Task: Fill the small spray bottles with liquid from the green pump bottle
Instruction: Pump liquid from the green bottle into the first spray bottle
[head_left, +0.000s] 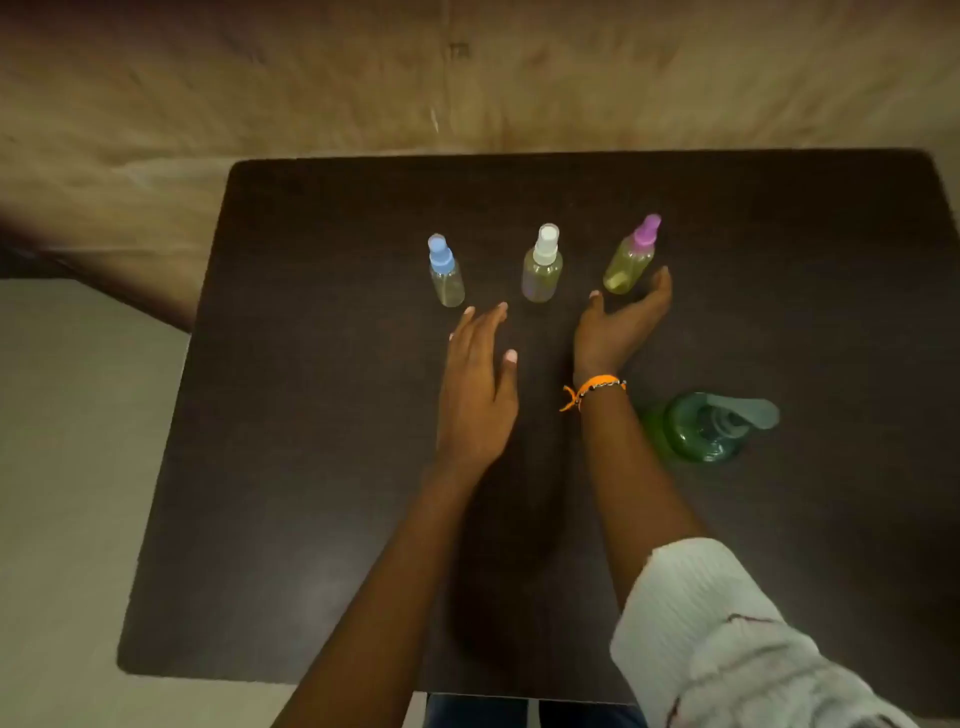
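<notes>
Cupping open and empty at the pink-capped spray bottle, twelve o'clock on the dark table, right hand risks toppling it, green pump bottle at four o'clock, left hand flat, empty.

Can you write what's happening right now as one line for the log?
left hand open, holds nothing | right hand open beside pink-capped bottle | three spray bottles upright, capped | green pump bottle untouched

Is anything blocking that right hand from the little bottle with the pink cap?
Nothing visible does. The open right hand sits beside the small clear pink-capped spray bottle, bare dark wooden table between them. The green pump bottle stands behind the wrist.
</notes>
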